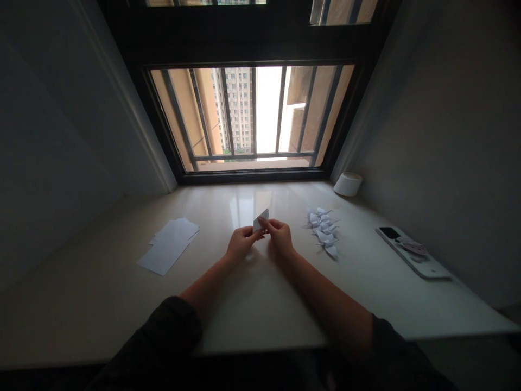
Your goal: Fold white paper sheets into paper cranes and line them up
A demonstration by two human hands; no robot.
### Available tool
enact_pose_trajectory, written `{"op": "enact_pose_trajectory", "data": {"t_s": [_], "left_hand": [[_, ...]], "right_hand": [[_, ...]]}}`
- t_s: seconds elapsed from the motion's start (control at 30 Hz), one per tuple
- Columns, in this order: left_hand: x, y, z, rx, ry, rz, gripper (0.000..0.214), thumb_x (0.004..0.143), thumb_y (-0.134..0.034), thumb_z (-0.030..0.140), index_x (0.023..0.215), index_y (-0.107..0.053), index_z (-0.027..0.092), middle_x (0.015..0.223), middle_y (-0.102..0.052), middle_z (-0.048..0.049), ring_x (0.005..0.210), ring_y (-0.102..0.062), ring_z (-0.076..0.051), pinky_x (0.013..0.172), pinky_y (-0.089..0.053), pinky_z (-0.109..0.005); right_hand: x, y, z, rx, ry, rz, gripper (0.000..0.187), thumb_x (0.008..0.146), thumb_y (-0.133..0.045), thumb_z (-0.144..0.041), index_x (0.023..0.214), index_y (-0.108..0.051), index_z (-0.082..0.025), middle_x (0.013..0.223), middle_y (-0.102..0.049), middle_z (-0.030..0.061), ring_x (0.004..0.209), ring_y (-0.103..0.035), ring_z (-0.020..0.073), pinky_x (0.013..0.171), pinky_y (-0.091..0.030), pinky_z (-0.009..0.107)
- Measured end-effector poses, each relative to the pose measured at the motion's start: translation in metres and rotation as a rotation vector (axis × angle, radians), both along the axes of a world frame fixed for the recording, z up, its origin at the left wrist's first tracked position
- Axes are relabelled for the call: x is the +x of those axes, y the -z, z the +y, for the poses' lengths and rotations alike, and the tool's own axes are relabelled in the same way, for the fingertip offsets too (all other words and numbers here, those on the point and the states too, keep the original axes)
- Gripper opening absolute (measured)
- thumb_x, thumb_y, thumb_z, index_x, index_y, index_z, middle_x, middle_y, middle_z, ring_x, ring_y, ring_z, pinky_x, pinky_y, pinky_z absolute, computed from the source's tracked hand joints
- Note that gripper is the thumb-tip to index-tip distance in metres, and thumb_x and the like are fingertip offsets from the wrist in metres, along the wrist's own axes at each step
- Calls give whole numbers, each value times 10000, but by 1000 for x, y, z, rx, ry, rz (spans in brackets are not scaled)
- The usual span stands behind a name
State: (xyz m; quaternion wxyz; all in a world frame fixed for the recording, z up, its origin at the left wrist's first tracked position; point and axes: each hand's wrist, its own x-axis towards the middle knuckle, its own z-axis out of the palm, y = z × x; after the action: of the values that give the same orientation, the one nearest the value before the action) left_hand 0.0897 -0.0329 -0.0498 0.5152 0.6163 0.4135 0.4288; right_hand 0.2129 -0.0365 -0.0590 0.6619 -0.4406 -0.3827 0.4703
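Observation:
My left hand (241,243) and my right hand (279,234) meet at the middle of a pale sill-like table (244,304), just above its surface. Both pinch a small folded white paper (261,219) whose pointed corner sticks up between the fingers. The fingers of both hands are closed on the paper. To the right of my right hand lies a cluster of several folded white paper cranes (323,229). A loose stack of white paper sheets (169,244) lies to the left of my left hand.
A white cylindrical object (348,184) stands at the back right corner by the barred window (252,117). A phone with a patterned item on it (411,251) lies near the right wall. Dark walls close in on both sides.

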Motion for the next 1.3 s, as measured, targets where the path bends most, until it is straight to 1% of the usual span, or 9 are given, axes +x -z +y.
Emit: {"op": "enact_pose_trajectory", "data": {"t_s": [0.23,0.33,0.43,0.63,0.73,0.87,1.07,1.17,1.3], "left_hand": [[-1,1,0,-5,-7,57,357,697,-642,475,772,-714,134,716,-700,-82,714,-633,-195,643,-455,-275],[-2,4,0,-10,-15,88,349,686,-647,478,750,-712,142,717,-702,-85,724,-638,-204,644,-459,-283],[-4,6,0,-6,-34,117,356,690,-637,488,773,-711,149,753,-707,-90,766,-647,-219,662,-463,-295],[-6,4,3,103,-111,140,412,773,-527,522,935,-689,180,901,-694,-79,856,-623,-212,686,-457,-292],[-5,4,3,110,-96,115,434,817,-453,532,933,-679,180,859,-679,-62,815,-609,-192,664,-452,-279],[-2,3,1,141,-75,60,373,774,-543,507,851,-677,167,762,-656,-37,739,-587,-170,647,-442,-265],[-4,-2,2,55,-113,-24,359,719,-618,488,811,-681,146,684,-650,-38,645,-584,-152,593,-440,-255],[-8,-4,6,65,-182,-14,357,707,-629,487,818,-684,152,698,-662,-38,635,-592,-152,583,-448,-253],[-12,-3,10,104,-259,7,392,711,-618,501,876,-691,153,741,-684,-51,649,-607,-160,596,-468,-263]], "right_hand": [[17,4,14,-20,171,-63,366,599,-693,-520,580,-656,-157,543,-580,-7,527,-470,112,530,-368,255],[32,2,21,-47,303,-18,355,606,-686,-511,596,-655,-158,546,-568,-11,514,-449,104,509,-367,247],[38,1,23,-54,351,1,338,596,-697,-493,594,-655,-157,553,-568,-11,520,-455,101,508,-370,242],[22,4,18,-43,188,-9,349,615,-674,-505,651,-691,-158,584,-602,0,536,-478,108,539,-376,252],[18,2,15,-46,124,-11,330,616,-685,-492,656,-694,-164,608,-619,4,569,-495,115,573,-376,256],[15,0,11,-46,-32,-34,314,609,-701,-482,648,-682,-171,626,-631,7,607,-525,127,614,-382,263],[9,6,11,-53,-228,-18,347,656,-647,-511,746,-658,-175,719,-653,27,649,-577,148,634,-415,275],[11,6,15,-41,-221,71,342,637,-682,-456,864,-598,-214,776,-653,12,695,-594,153,663,-449,288],[16,-2,14,95,-211,83,363,598,-733,-357,884,-528,-266,921,-659,-6,812,-614,164,768,-466,319]]}}
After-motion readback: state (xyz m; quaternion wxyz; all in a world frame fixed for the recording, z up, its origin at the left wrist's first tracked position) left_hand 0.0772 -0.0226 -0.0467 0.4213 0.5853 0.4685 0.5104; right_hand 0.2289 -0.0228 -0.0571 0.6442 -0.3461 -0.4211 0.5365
